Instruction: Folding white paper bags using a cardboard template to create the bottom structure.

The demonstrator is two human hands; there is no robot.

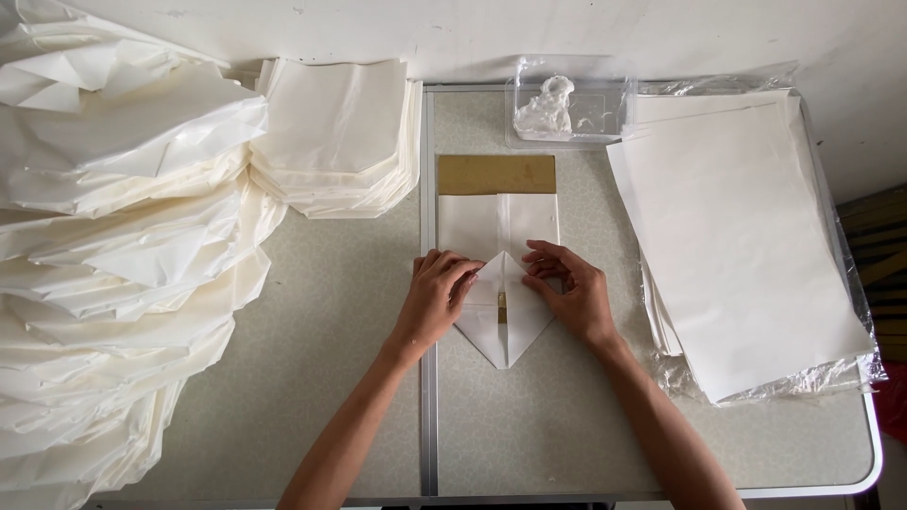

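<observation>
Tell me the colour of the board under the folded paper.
Tan-brown board, clearest in the head view.

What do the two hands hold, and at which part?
Both hands press the folded white paper flat at its triangular flaps; nothing is lifted.

From my remote seat I saw a pale grey table (312, 378) with a metal seam running down its middle. A large heap of folded white paper bags (113, 246) filled the left of the frame, spilling from top to bottom. A smaller, neater stack of flat folded bags (335, 137) sat at upper centre-left. A clear plastic tray (567, 104) holding a crumpled bit of clear film lay at top centre. A stack of plain white sheets (746, 246) rested on clear plastic wrap at the right.
</observation>
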